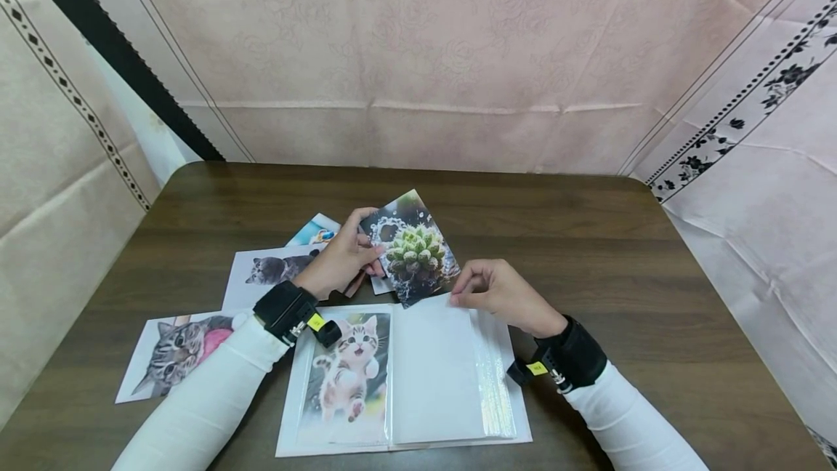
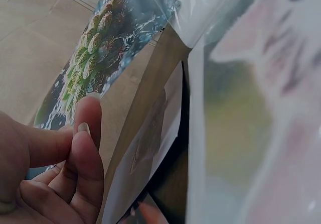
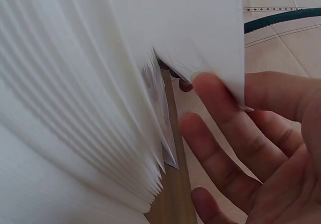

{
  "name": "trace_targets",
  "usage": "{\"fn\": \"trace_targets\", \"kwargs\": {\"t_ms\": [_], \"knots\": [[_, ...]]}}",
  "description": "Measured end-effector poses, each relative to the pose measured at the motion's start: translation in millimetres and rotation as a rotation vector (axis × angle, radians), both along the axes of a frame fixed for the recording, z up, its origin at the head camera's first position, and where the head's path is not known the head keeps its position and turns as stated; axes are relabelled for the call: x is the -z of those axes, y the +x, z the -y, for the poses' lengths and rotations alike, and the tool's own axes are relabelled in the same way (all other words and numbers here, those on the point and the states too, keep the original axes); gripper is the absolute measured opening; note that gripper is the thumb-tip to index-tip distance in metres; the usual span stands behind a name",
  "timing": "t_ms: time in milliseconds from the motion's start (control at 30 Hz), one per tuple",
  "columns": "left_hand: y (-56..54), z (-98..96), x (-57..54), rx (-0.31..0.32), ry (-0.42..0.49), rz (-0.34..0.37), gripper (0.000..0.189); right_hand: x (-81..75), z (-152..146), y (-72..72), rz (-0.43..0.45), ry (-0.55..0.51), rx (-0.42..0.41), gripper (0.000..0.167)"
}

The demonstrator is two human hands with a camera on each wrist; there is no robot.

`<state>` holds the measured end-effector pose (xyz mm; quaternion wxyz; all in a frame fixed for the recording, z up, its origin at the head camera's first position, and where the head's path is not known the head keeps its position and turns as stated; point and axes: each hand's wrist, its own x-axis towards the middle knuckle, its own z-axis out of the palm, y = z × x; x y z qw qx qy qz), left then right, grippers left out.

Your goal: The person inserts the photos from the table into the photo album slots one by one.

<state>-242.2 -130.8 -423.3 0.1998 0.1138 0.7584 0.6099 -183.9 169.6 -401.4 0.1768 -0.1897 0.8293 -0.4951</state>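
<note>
In the head view my left hand (image 1: 343, 256) pinches a succulent photo (image 1: 418, 249) by its left edge, above the top of an open photo album (image 1: 285, 413). The photo's lower corner overlaps the top edge of the right-hand page. My right hand (image 1: 503, 293) pinches the upper edge of that white album page (image 1: 434, 376); in the right wrist view thumb and index finger grip the sleeve's edge (image 3: 220, 43), while the other fingers spread loosely. On the left page a kitten photo (image 1: 349, 376) sits in its sleeve. The left wrist view shows the succulent photo (image 2: 95, 53) between thumb and fingers.
Left of the album lie a tabby cat photo (image 1: 176, 358) and a grey cat photo (image 1: 277, 267), the latter partly behind my left wrist. A blue-toned picture (image 1: 314, 230) pokes out behind them. The wooden table (image 1: 588, 238) meets a hanging cloth (image 1: 425, 57) at its far edge.
</note>
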Motion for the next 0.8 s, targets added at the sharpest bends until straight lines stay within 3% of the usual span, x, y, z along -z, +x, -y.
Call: {"fn": "trace_targets", "kwargs": {"t_ms": [300,800], "knots": [[1.4,-1.4,-1.9,0.013,-0.020,0.001,0.065,-2.2,0.8,-0.2,0.007,-0.015,0.054,0.031],[-0.7,2.7,-0.3,0.048,0.011,0.023,0.061,-0.6,0.1,-1.4,0.054,-0.044,0.040,0.033]]}}
